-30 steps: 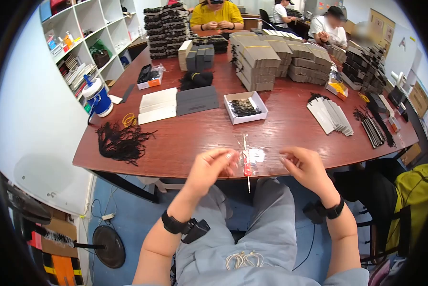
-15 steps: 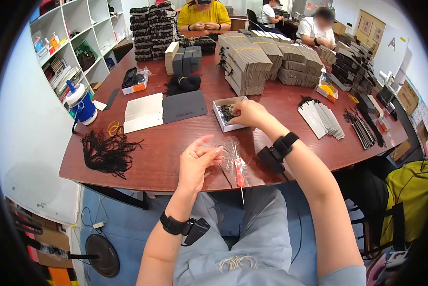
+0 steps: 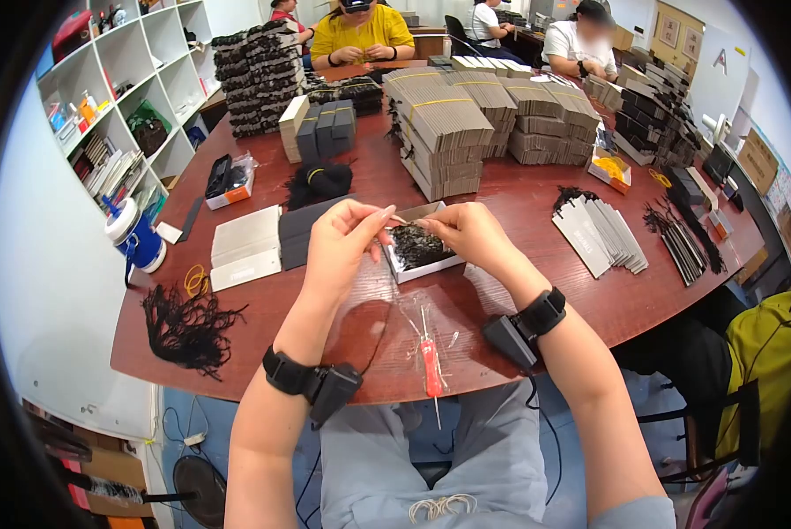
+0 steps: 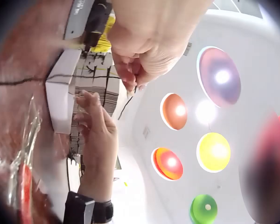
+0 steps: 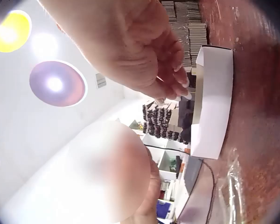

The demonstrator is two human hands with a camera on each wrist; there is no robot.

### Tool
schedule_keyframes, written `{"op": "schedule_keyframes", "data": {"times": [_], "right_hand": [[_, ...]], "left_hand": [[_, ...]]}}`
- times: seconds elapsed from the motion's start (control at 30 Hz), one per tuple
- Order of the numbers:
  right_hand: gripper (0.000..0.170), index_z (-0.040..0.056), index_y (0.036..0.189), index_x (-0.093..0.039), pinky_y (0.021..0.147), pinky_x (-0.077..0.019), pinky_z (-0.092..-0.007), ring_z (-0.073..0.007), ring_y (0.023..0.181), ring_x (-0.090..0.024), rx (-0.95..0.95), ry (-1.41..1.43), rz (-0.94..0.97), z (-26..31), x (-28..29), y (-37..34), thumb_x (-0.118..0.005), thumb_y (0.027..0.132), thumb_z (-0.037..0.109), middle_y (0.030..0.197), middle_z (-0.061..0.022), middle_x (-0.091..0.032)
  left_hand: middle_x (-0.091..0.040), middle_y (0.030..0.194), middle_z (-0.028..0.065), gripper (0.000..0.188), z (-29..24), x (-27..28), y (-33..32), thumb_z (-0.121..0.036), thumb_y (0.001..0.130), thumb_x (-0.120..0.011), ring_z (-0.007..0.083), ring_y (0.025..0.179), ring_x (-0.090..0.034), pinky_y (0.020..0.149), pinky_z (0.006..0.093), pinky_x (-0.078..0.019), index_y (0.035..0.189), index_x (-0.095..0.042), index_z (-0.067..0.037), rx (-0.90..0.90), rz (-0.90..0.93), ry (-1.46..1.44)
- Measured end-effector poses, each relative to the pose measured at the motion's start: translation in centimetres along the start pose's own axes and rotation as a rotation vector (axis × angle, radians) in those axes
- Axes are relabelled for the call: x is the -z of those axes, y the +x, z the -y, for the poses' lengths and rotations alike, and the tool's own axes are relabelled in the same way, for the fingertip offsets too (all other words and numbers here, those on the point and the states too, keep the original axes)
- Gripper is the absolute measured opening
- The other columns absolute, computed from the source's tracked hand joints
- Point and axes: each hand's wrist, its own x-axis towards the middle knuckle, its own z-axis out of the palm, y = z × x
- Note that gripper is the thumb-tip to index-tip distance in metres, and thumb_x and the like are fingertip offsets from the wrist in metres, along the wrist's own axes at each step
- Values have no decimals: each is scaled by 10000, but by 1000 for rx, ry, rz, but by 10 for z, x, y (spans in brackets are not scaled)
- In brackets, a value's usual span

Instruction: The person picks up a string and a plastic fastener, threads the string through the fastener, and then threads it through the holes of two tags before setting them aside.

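Thin, dark and slightly wavy, a cord (image 4: 18, 82) runs from the left edge to upper centre in the left-wrist view, pinched in the left hand's (image 3: 338, 242) grip. The right hand (image 3: 479, 236) is at the white box (image 3: 426, 271), mid-frame from the head; its grip I cannot tell.

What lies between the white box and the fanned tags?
In the head view, the right hand covers the stretch nearest the white box; from there to the fanned tags, only bare tabletop shows.
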Motion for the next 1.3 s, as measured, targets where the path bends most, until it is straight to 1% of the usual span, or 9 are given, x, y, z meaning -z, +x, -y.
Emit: {"op": "schedule_keyframes", "data": {"times": [0.07,0.1,0.17,0.2,0.23,0.3,0.5,0.53,1.3], "right_hand": [[201,37,759,-627,496,-410,-292,-209,489,-527,21,125,-49,2,5,-2,-580,740,231,574,-128,-555],[201,37,759,-627,496,-410,-292,-209,489,-527,7,130,-42,2,5,-3,-580,740,231,574,-128,-555],[199,4,736,-625,410,-325,-222,-49,445,-398,17,276,-50,4,5,-3,-586,759,198,500,-26,-507],[182,29,745,-644,413,-320,-192,-33,457,-410,-32,309,3,6,5,-5,-585,763,200,522,-2,-527],[182,29,745,-644,413,-320,-192,-33,457,-410,-34,310,5,6,4,-6,-585,763,200,522,-2,-527],[176,31,781,-645,420,-330,-176,-36,470,-421,-189,591,142,7,0,-10,-585,766,195,553,0,-547],[173,21,815,-634,432,-343,-161,-42,475,-435,-360,836,344,17,-6,-17,-593,760,180,596,-16,-571],[164,35,766,-632,424,-355,-155,-36,460,-443,-352,888,371,18,-6,-18,-615,738,196,602,-10,-582],[161,28,782,-625,444,-354,-145,-30,474,-452,-404,978,439,20,-6,-20,-608,745,184,617,-19,-588]], "left_hand": [[-594,740,84,58,4,3,-1,-56,770,-558,55,563,-510,416,143,-362,765,-528,-7,-22,17,30],[-595,746,85,48,4,4,-4,-45,767,-559,53,561,-508,417,141,-359,765,-531,-7,-46,22,63],[-598,755,82,31,4,4,-7,-25,762,-560,48,557,-504,421,137,-355,764,-535,-6,-42,-9,84],[-599,755,81,32,5,4,-7,-22,758,-563,51,559,-507,424,137,-358,764,-535,-7,-71,-53,98],[-599,755,80,35,6,3,-7,-19,755,-567,54,561,-509,427,138,-360,763,-535,-8,-104,-96,111],[-597,750,76,41,3,0,-11,-2,744,-575,52,578,-512,453,142,-371,768,-542,1,-126,-107,108],[-592,754,62,55,1,-2,-16,17,735,-581,49,605,-517,498,151,-392,784,-558,4,-237,-146,136],[-591,757,60,56,1,-2,-16,16,735,-582,48,609,-518,499,151,-394,784,-561,1,-238,-133,134],[-594,782,71,57,3,-4,-17,23,735,-579,47,611,-516,501,158,-407,788,-565,5,-260,-109,118]]}}
